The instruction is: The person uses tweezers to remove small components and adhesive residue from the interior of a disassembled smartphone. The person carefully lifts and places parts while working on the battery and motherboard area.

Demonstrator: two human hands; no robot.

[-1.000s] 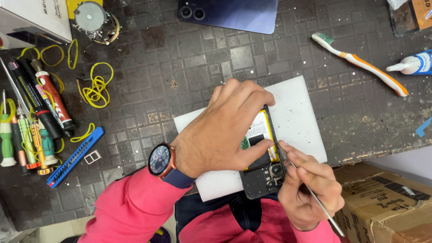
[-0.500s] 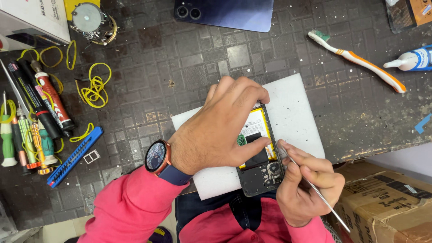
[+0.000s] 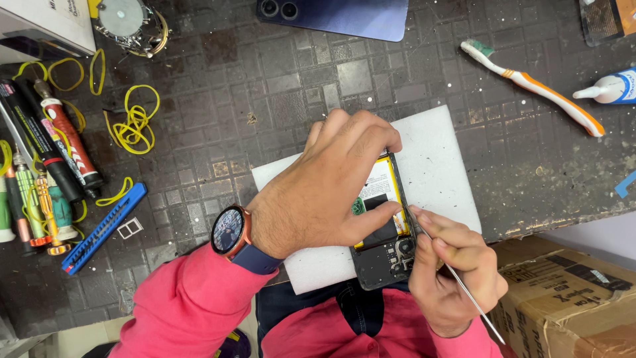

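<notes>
An opened phone with its back off lies on a white foam pad at the bench's near edge; its yellow-edged battery and dark board show. My left hand presses down over the phone, thumb on the battery, fingers curled over its top end. A round watch sits on that wrist. My right hand grips a thin metal tool like a pen, its tip at the phone's right edge near the camera module.
A dark blue phone back lies at the far edge. A toothbrush and glue tube are at right. Screwdrivers, a blue cutter and yellow rubber bands crowd the left. A cardboard box stands lower right.
The phone and my hands have shifted slightly. My right hand has moved up along the phone's right edge with the tool; my left hand keeps pressing on the phone.
</notes>
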